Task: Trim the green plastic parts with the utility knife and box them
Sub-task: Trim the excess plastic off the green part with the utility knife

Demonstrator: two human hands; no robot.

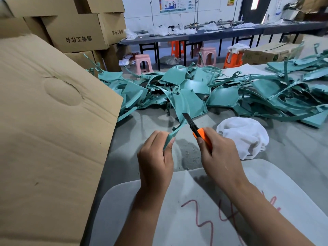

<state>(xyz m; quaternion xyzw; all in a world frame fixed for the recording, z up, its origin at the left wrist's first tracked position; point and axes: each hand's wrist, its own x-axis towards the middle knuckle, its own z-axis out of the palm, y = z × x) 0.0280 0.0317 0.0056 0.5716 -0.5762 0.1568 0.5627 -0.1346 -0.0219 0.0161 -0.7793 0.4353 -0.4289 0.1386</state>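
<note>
Left grip (156,157) pinching green part (184,107) at its lower tip, right grip (219,153) clasping knife (197,129), blade against part edge, above desk (292,144).

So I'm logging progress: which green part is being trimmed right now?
The curved green part pinched at its lower end by the left hand, raised against the utility knife in the right hand; the others lie piled behind.

Cardboard flap (53,121) walls left, green parts pile (213,89) ahead, white cloth (246,137) right

Curved green part (184,107) held up w/ orange utility knife (197,129) blade at its edge, pile of green parts (266,93) behind
</note>
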